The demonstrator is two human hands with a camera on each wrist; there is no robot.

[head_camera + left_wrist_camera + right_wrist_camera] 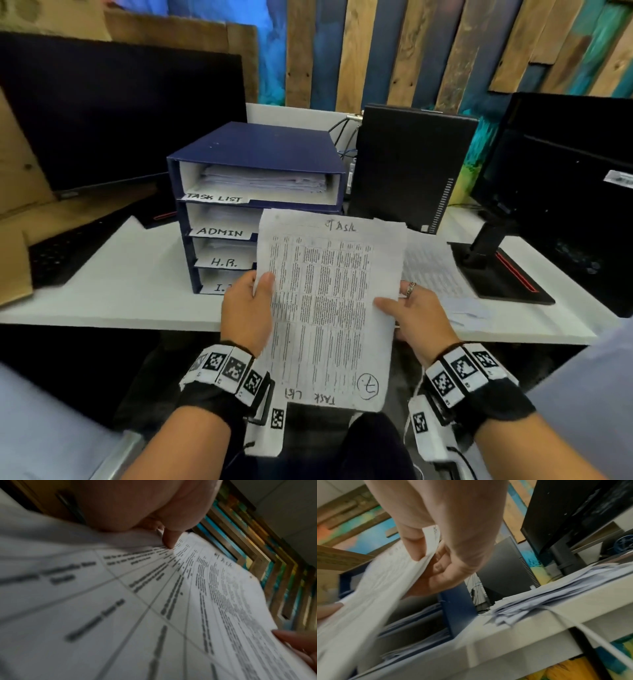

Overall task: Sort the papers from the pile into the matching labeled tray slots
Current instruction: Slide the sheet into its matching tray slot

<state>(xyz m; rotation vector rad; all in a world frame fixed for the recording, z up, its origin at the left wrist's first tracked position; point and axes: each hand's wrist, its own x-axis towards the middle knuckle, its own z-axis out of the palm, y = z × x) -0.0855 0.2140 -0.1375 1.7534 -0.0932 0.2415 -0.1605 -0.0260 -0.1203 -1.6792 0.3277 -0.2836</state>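
Paper (329, 308) hides tray (253, 144), pile (431, 270) perhaps beside

The held sheet (329, 308) hides the right ends of the lower tray slots (219, 263), cutting the bottom label (219, 288) to "I."; its printed table is illegibly small.

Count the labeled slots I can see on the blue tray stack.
4. Top to bottom on the blue tray stack: TASK LIST, ADMIN, H.R., and a bottom label reading "I." with the rest hidden behind the left hand.
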